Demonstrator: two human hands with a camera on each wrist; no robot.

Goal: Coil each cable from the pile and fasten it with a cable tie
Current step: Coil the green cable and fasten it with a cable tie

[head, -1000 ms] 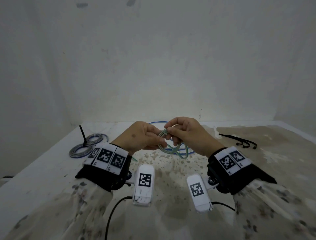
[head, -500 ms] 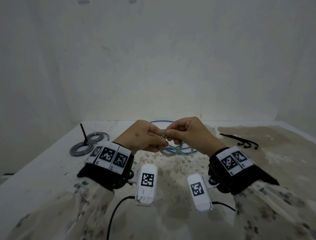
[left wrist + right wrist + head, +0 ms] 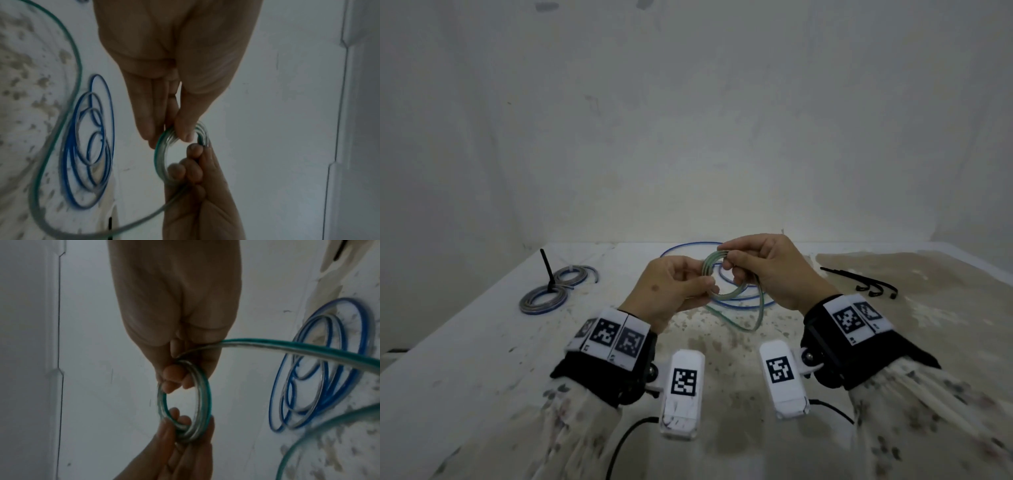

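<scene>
- The fingers (image 3: 183,129) of the left hand (image 3: 671,291) pinched the near-left edge of a small green cable coil (image 3: 717,277), thumb on one side and fingertips on the other.
- The right hand (image 3: 767,267) pinched the same coil at its upper-right edge, its fingers (image 3: 174,378) curled around the stacked turns.
- The coil, several tight loops of green-and-clear cable, was held in the air between the two hands, above the counter (image 3: 482,342).
- From the right hand's grip a loose length of the green cable (image 3: 751,322) trailed down in a wide loop onto the counter just in front of the hands.
- Beneath and behind the hands a blue cable (image 3: 688,246) lay uncoiled in several loose overlapping loops on the counter, well seen in the wrist views (image 3: 320,369).
- At the left of the counter lay two finished coils (image 3: 542,299), grey-blue, touching each other, with a black cable tie (image 3: 548,270) standing up between them.
- At the right of the counter, well apart from the hands, lay a small bunch of loose black cable ties (image 3: 859,282).
- The counter was white at the left and stained brown with speckles in the middle and right.
- Both wrists wore black bands with white marker tags (image 3: 606,334), over floral sleeves (image 3: 551,428).
</scene>
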